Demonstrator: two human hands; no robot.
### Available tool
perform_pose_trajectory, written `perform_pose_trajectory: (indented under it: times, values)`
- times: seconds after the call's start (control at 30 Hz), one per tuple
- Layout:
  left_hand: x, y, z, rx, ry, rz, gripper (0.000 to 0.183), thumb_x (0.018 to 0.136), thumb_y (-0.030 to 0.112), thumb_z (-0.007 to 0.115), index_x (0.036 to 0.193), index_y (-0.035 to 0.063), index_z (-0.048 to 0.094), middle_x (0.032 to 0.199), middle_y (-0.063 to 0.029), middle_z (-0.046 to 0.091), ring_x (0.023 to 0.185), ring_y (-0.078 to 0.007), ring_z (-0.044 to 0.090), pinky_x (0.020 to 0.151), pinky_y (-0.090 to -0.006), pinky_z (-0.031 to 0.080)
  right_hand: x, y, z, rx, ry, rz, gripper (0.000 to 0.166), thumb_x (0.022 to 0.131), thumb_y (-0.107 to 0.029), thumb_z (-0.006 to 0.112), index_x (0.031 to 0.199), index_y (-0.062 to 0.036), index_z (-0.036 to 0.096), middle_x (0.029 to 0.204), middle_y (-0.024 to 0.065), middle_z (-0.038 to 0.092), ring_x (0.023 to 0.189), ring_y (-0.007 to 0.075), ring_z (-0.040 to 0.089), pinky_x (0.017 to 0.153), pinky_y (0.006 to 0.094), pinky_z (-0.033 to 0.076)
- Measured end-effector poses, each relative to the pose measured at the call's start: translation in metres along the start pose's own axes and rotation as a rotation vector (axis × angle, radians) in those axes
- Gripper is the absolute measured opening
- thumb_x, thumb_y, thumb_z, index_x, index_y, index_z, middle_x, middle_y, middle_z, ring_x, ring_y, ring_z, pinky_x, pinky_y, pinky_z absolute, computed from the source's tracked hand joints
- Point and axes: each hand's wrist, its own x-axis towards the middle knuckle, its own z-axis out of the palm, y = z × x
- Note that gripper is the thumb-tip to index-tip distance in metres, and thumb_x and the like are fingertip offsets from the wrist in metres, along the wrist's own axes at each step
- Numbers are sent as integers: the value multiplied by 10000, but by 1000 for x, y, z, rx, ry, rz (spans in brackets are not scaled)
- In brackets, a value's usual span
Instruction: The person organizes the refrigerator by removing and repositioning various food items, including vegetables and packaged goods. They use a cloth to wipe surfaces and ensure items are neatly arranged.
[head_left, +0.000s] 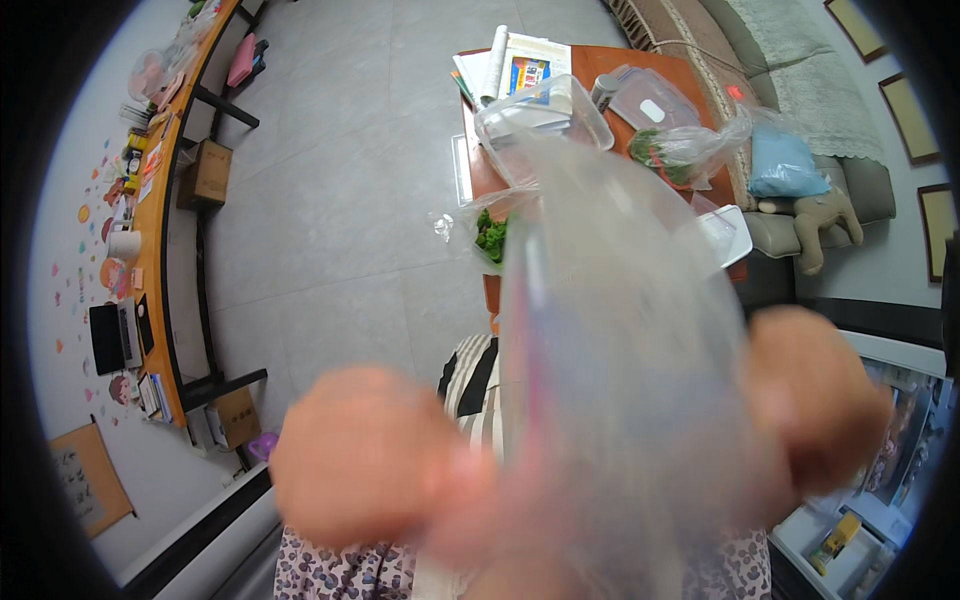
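Note:
A translucent plastic bag (622, 322) is stretched close before the camera, blurred by motion, with a pinkish-red streak down its left side. My left hand (367, 457) is curled at the bag's lower left and grips its edge. On the other side, my right hand (817, 412) is closed on the bag's right edge. The bag looks limp, and I cannot tell whether anything is inside. Behind it, a clear bag of leafy greens (491, 236) lies at the left edge of the wooden table (600, 60), partly hidden.
The table also bears a clear plastic container (592, 124), a lid (660, 101), a small jar (604, 90), papers (536, 60), another bag of greens (664, 157) and a white tray (727, 232). A sofa (862, 187) stands right, a long desk (161, 247) left.

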Motion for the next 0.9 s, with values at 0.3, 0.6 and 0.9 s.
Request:
perform_pose_trajectory:
  times: [0.3, 0.6, 0.9]
  values:
    - [-3, -74, 13, 585, 151, -60, 71, 748, 11, 689, 750, 20, 618, 550, 3, 561, 447, -25, 473, 412, -167, 354, 0, 72, 115, 625, 1006, 195, 49, 773, -3, 640, 819, -7, 623, 598, -33, 544, 502, -2, 454, 442, 150, 336]
    - [-5, -100, 4, 850, 210, 30, 92, 762, 24, 679, 716, 34, 600, 515, -9, 533, 420, -44, 451, 410, -185, 352, 2, 85, 136, 581, 1046, 271, 82, 749, -21, 668, 823, -23, 629, 577, 16, 575, 490, 48, 530, 440, 187, 386]
    - [-1, -121, 14, 892, 155, 34, 113, 782, 40, 673, 706, 28, 590, 511, -2, 510, 420, -48, 436, 402, -194, 333, -3, 99, 144, 574, 1030, 322, 105, 755, -44, 659, 854, -21, 633, 624, 31, 605, 529, 76, 571, 470, 204, 418]
